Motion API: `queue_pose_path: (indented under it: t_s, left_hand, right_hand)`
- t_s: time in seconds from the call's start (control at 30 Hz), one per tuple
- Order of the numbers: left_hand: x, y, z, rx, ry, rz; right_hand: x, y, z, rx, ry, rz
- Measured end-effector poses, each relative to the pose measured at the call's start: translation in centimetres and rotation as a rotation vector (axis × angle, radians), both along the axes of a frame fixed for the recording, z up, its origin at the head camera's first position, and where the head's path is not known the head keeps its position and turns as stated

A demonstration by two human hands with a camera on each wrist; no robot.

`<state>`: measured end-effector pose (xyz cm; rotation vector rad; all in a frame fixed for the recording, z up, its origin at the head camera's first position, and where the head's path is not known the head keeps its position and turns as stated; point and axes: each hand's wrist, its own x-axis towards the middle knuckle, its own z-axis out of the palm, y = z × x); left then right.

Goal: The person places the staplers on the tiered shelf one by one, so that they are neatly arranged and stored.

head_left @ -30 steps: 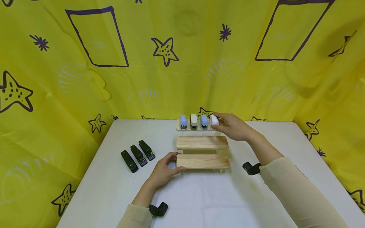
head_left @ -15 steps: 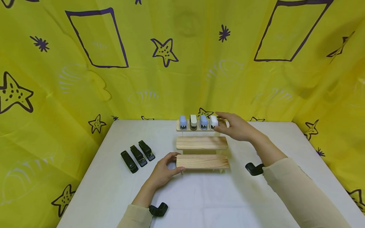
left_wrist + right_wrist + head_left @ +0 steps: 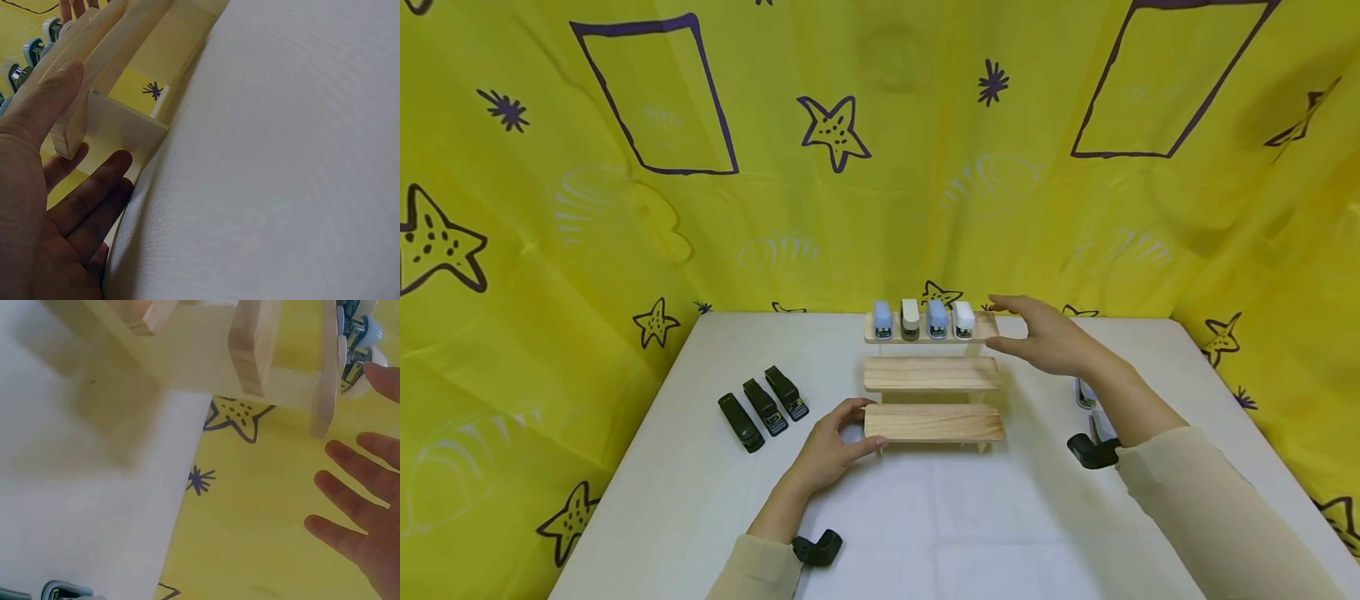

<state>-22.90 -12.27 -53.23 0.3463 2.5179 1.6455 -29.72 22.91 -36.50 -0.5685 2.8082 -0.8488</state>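
Currently, the right hand [image 3: 1048, 337] is off the white stapler [image 3: 963, 320]. A second ago its fingers were around that stapler; now they stand just to the right, over the end of the top tier [image 3: 983, 327], and hold nothing. The right wrist view shows these fingers spread and nearly straight. The stapler has kept its place and stands unaided, so its placement can be judged complete. The right forearm has also drawn outward, and two pale items [image 3: 1086, 393] now show, partly hidden, beside it on the table [image 3: 970, 533].

Location: the white stapler is last on the right in a row of four, beside a blue stapler [image 3: 937, 319] and apart from it. A cream stapler [image 3: 910, 319] and a second blue one complete the row.

Orientation: the white stapler is upright, its dark-marked end facing the wearer. Its long axis appears to run front to back, square to the tier's length and parallel to its neighbours. The three dark staplers [image 3: 764, 407] on the table slant instead, far end leftward, near end rightward.

Support: the left hand [image 3: 831, 450] pinches the left end of the stand's lowest tier [image 3: 936, 422], thumb at the near edge, index finger at the far corner. This probably steadies the stand.
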Motion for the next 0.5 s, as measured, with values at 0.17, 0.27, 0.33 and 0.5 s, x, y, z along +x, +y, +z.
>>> queue_pose_path:
  t_s: [0.17, 0.27, 0.33, 0.5]
  left_hand:
    - [0.0, 0.0, 0.0, 0.000, 0.002, 0.000]
    - [0.0, 0.0, 0.0, 0.000, 0.003, 0.001]
    - [0.0, 0.0, 0.0, 0.000, 0.001, 0.001]
    - [0.0, 0.0, 0.0, -0.001, 0.001, 0.002]
  right_hand:
    - [0.3, 0.9, 0.0, 0.004, -0.007, -0.016]
    - [0.5, 1.6, -0.1, 0.014, -0.010, -0.024]
    - [0.6, 2.0, -0.2, 0.023, -0.013, -0.034]
    - [0.8, 3.1, -0.5, 0.029, -0.012, -0.044]
